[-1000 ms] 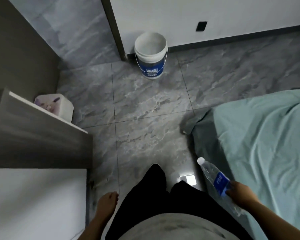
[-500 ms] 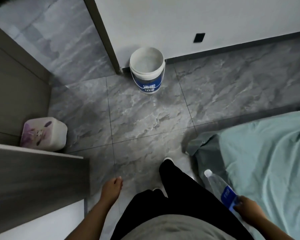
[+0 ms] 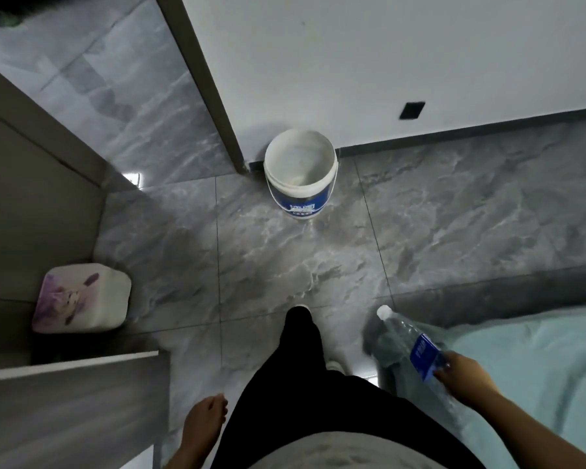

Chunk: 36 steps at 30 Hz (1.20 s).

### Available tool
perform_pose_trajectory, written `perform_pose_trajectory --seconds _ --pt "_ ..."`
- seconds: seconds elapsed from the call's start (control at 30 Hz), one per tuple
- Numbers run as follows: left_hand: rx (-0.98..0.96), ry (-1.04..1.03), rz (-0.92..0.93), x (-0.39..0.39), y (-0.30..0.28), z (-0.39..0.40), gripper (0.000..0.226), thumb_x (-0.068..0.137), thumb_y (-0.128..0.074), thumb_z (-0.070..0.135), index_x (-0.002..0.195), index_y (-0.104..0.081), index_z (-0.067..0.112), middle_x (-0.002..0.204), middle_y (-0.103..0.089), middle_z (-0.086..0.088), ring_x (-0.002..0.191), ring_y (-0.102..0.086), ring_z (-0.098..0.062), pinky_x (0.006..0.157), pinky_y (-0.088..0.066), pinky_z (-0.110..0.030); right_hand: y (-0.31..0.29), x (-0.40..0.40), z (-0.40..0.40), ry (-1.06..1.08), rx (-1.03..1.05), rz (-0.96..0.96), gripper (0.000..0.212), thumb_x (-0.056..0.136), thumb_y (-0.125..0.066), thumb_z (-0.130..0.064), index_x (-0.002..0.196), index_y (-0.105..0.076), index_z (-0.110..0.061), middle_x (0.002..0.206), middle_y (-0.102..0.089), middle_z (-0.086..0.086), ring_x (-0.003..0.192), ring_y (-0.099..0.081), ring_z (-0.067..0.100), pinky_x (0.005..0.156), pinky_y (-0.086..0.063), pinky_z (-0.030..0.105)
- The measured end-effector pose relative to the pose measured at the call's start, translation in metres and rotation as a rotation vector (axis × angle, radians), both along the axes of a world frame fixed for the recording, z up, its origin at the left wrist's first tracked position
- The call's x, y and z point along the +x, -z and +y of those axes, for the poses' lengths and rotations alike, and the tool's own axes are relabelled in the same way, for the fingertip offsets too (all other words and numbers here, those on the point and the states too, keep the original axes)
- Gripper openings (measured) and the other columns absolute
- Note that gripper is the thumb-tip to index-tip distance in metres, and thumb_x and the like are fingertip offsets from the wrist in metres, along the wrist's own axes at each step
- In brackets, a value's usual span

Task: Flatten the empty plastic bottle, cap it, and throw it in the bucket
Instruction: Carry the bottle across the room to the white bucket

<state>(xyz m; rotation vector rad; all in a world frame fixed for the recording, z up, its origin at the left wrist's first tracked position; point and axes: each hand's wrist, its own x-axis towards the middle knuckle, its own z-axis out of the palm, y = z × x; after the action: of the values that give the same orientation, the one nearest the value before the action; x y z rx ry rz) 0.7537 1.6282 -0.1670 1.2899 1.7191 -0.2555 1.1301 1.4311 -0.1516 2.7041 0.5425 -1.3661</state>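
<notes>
A clear plastic bottle [image 3: 407, 340] with a white cap and a blue label is gripped low at the right by my right hand [image 3: 462, 377], cap pointing up-left over the floor by the bed corner. My left hand [image 3: 205, 421] hangs by my left leg, holding nothing, fingers loosely curled. The white bucket [image 3: 300, 170] with a blue label stands open on the grey tiled floor ahead, against the wall beside the door frame; its inside looks empty.
A teal-covered bed [image 3: 528, 367] fills the lower right. A grey cabinet [image 3: 65, 401] stands at the left, with a white bin [image 3: 82, 299] bearing a purple print on the floor beside it. My dark-trousered legs [image 3: 301, 360] step forward over the tiles.
I have walked forward: the bucket sits nearer and lower in view. The bottle stays in my right hand, the left hand swings at my side.
</notes>
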Motion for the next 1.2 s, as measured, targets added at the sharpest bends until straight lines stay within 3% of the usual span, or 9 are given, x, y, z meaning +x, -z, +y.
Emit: perform_pose_trajectory --seconds 0.17,0.33,0.53,0.7,0.83,0.97,1.2 --pt "-0.013 0.036 -0.021 0.048 0.003 0.077 0.031 0.093 -0.041 0.014 0.070 -0.061 0.007 0.076 -0.063 -0.014 0.073 -0.058 -0.026 0.068 -0.038 -0.031 0.006 0.031 0.044 0.058 -0.024 0.032 0.022 0.088 -0.057 -0.017 0.108 -0.063 -0.010 0.109 -0.069 0.017 0.095 -0.066 0.030 0.077 -0.047 0.031" --pt "-0.011 0.052 -0.095 0.107 0.001 0.159 0.028 0.091 -0.045 0.016 0.068 -0.059 0.008 0.075 -0.062 -0.014 0.073 -0.058 -0.027 0.068 -0.039 -0.033 0.008 0.057 0.076 0.099 -0.080 0.114 0.024 0.091 -0.052 -0.015 0.112 -0.060 -0.006 0.114 -0.067 0.018 0.103 -0.062 0.031 0.083 -0.047 0.033" --pt "-0.005 0.069 -0.140 0.175 0.002 0.228 0.031 0.093 -0.044 0.019 0.068 -0.059 0.008 0.077 -0.062 -0.014 0.077 -0.059 -0.026 0.074 -0.041 -0.034 0.012 0.100 0.107 0.138 -0.126 0.151 0.024 0.090 -0.052 -0.012 0.111 -0.059 -0.004 0.116 -0.065 0.022 0.107 -0.061 0.032 0.076 -0.038 0.028" --pt "-0.027 0.001 -0.123 0.215 0.008 0.254 0.027 0.093 -0.045 0.015 0.075 -0.061 0.003 0.079 -0.062 -0.015 0.077 -0.058 -0.027 0.074 -0.041 -0.034 0.025 0.162 0.153 0.107 -0.125 0.135 0.019 0.088 -0.053 -0.014 0.103 -0.060 -0.005 0.111 -0.067 0.020 0.102 -0.062 0.033 0.075 -0.041 0.031" --pt "-0.130 -0.068 -0.096 0.227 0.013 0.259 0.032 0.093 -0.044 0.016 0.067 -0.062 0.011 0.075 -0.063 -0.010 0.073 -0.058 -0.025 0.074 -0.039 -0.035 0.028 0.209 0.205 0.052 -0.045 0.096 0.017 0.091 -0.051 -0.016 0.100 -0.063 -0.008 0.106 -0.070 0.018 0.097 -0.065 0.031 0.070 -0.040 0.028" --pt "-0.217 -0.109 -0.054 0.227 0.019 0.266 0.033 0.095 -0.041 0.022 0.071 -0.063 0.016 0.078 -0.065 -0.008 0.074 -0.060 -0.022 0.075 -0.041 -0.035 0.023 0.243 0.263 0.023 0.044 0.067 0.024 0.090 -0.054 -0.015 0.111 -0.060 -0.005 0.110 -0.068 0.020 0.100 -0.064 0.033 0.071 -0.039 0.030" --pt "-0.239 -0.202 -0.032 0.245 0.025 0.314 0.030 0.094 -0.043 0.021 0.073 -0.063 0.016 0.085 -0.066 -0.011 0.082 -0.062 -0.027 0.079 -0.042 -0.036 0.014 0.260 0.350 -0.014 0.047 0.106 0.023 0.092 -0.051 -0.014 0.109 -0.059 -0.001 0.106 -0.068 0.022 0.093 -0.063 0.032 0.071 -0.041 0.029"
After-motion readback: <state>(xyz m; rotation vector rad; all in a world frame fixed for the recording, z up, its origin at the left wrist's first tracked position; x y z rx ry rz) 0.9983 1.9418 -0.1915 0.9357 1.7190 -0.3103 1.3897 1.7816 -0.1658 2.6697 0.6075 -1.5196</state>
